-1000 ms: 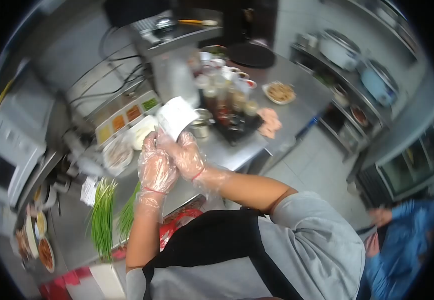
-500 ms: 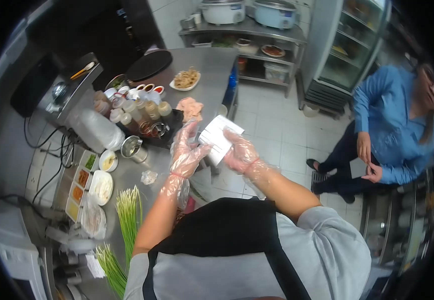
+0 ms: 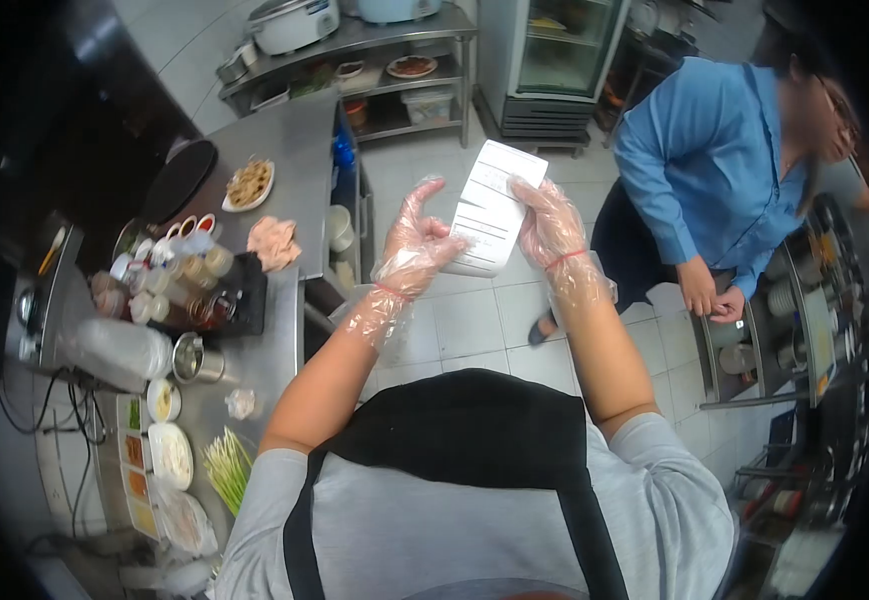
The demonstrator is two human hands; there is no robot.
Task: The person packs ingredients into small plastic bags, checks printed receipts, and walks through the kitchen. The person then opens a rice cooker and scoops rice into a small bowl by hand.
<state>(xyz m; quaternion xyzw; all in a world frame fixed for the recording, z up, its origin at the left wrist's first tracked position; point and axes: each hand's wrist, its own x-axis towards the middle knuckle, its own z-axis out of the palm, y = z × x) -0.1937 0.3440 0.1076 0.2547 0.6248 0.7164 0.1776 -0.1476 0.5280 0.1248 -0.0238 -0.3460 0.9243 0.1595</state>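
Observation:
A white printed slip of paper (image 3: 490, 215) is held up in front of me, over the tiled floor. My right hand (image 3: 552, 225), in a clear plastic glove with a red band at the wrist, pinches its right edge between thumb and fingers. My left hand (image 3: 413, 245), gloved and banded the same way, has its thumb against the slip's lower left edge, with the index finger raised away from the paper. Whether the left hand's other fingers lie behind the slip is hard to tell.
On the steel counter (image 3: 285, 175) at left are sauce bottles (image 3: 160, 290), a pink cloth (image 3: 275, 243), a plate of food (image 3: 251, 184), a metal cup (image 3: 198, 358) and green stalks (image 3: 227, 470). A person in a blue shirt (image 3: 700, 150) stands at right. A fridge (image 3: 555, 65) is ahead.
The view has swung right, away from the counter. The slip has gone from over the counter to above the floor, now more upright, and the person in blue appears closer.

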